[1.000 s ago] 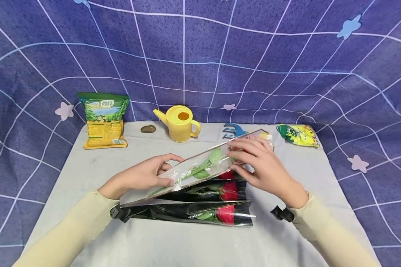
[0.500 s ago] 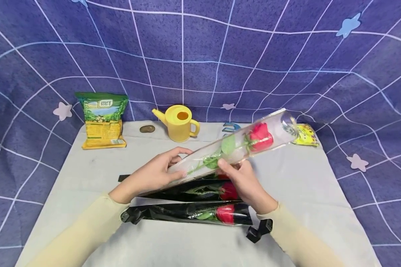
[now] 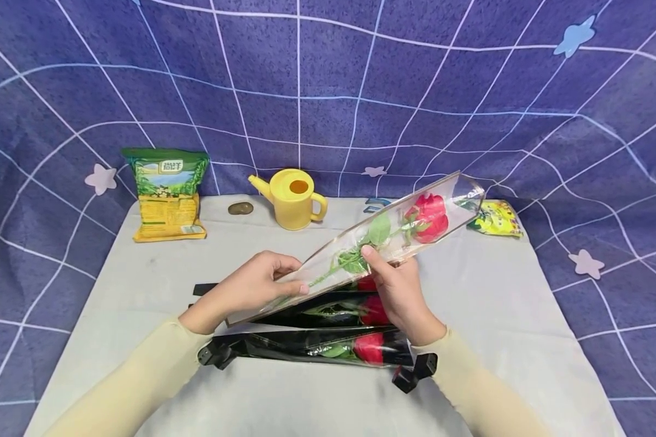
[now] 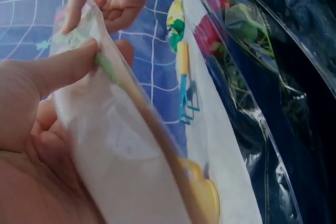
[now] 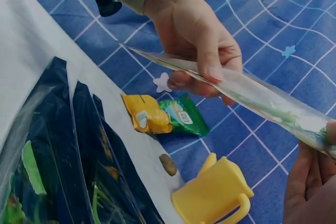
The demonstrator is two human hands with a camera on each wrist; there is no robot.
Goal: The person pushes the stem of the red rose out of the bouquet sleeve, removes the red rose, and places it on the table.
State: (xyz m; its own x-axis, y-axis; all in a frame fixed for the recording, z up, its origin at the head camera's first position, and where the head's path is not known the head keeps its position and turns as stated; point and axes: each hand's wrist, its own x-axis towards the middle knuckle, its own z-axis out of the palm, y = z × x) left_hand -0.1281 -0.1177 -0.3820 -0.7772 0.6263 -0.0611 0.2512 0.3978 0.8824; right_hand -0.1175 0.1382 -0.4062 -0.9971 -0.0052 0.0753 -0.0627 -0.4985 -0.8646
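A red rose (image 3: 429,220) in a clear sleeve with a pale backing slants up to the right in the head view. My left hand (image 3: 256,280) pinches the narrow stem end, thumb on top and fingers beneath. With its thumb over the front, my right hand (image 3: 401,291) holds the sleeve's middle below the bloom. Beneath them lie several roses in black sleeves (image 3: 317,349), partly hidden by the held one. From the left wrist view, the left thumb (image 4: 73,66) presses on the clear wrap. In the right wrist view the sleeve (image 5: 262,98) shows nearly edge-on between both hands.
Along the back of the white-covered table (image 3: 525,340) stand a green and yellow bag (image 3: 169,197), a brown stone (image 3: 240,208) and a yellow watering can (image 3: 293,200). A blue hand rake (image 4: 185,98) and a yellow-green packet (image 3: 497,218) are at the back right.
The right hand has moved from over the flower end to below the sleeve's middle, uncovering the bloom. The rose has shifted up and right, with the left hand still pinching it.
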